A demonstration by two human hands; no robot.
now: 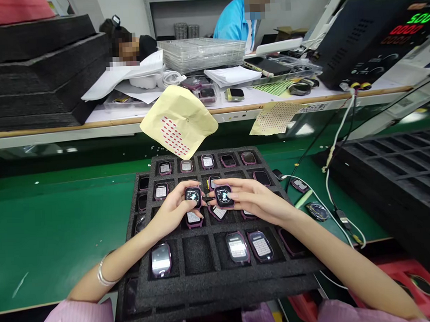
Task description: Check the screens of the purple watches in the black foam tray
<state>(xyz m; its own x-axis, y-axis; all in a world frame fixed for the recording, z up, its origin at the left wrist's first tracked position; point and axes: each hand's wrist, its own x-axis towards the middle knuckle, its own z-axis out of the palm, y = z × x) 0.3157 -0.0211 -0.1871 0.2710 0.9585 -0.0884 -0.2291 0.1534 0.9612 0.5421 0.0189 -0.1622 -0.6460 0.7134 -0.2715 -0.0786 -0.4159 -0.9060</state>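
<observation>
Above the middle of a black foam tray [220, 285], my left hand [176, 205] grips a purple-framed watch [193, 196] with a lit dial. Close beside it, my right hand [252, 197] holds a second purple-framed watch [223, 195], its screen also lit. The two watches are slightly apart, faces up. Several more watches lie in the tray's compartments, some with white labels on their screens, such as one at the front left [161, 259] and a labelled one at the front [260, 246]. One front compartment [198, 254] holds no watch.
Stacked black foam trays stand at the left [36, 74] and right [398, 191]. A power supply [366, 40] sits on the shelf [234, 113], with yellow sticker sheets [179, 120] hanging from its edge. Cables [331, 213] lie right of the tray. Two people are beyond the shelf.
</observation>
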